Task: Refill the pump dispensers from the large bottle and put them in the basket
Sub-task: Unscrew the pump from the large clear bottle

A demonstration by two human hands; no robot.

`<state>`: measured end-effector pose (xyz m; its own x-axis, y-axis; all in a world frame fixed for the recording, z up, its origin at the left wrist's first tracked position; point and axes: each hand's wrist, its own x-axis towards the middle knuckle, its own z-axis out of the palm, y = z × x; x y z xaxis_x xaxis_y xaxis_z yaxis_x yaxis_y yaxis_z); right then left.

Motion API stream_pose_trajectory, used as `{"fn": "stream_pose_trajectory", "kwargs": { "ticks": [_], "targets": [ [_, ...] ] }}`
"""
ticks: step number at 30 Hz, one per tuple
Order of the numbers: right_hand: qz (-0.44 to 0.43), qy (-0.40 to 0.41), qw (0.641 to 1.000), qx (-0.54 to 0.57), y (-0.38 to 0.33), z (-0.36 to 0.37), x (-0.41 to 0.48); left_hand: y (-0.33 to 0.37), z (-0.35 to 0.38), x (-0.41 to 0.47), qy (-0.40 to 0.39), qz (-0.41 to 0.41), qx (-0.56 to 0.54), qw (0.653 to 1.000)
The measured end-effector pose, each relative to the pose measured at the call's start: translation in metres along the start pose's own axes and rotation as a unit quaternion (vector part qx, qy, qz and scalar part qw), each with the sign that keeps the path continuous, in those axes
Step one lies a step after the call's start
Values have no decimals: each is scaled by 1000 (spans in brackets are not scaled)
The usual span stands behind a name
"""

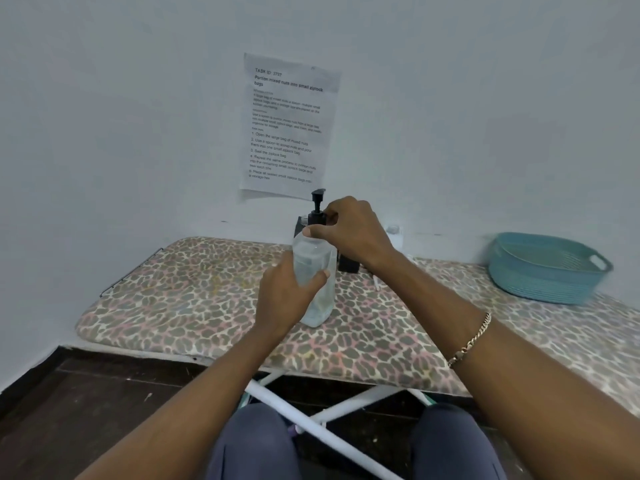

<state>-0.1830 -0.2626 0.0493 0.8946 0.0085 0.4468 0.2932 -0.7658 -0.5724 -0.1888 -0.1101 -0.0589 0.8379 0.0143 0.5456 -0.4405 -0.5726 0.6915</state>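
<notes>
Head view: two hands on one upright dispenser [313,271], one above the other along its long axis.

The clear dispenser stands on the surface [194,299], its axis vertical and its black pump [318,200] on top. The left hand [284,296] comes from the dispenser's left, its grip curled round the body with the thumb across the front. The right hand [353,230] comes from the dispenser's right and sits higher, its grip pinching the pump at the collar, thumb tip at the neck. The pump lies straight up from the lower grip, so twisting it likely turns about that vertical axis while the left hand steadies the body. The basket [540,289] sits well to the dispenser's right, on the right hand's side. A dark bottle [348,265] stands just behind the dispenser.
</notes>
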Motion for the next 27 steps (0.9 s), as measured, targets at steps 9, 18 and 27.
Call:
{"fn": "stream_pose_trajectory", "kwargs": {
  "ticks": [9, 18, 27],
  "targets": [
    [4, 12, 1000, -1, 4, 0, -11, 1, 5, -11, 9, 6, 18, 1000],
    [8, 29, 1000, -8, -10, 6, -12, -10, 6, -16, 15, 21, 14, 1000],
    [-46, -67, 997, -7, 1, -7, 1, -13, 4, -13, 7, 36, 6, 999]
  ]
}}
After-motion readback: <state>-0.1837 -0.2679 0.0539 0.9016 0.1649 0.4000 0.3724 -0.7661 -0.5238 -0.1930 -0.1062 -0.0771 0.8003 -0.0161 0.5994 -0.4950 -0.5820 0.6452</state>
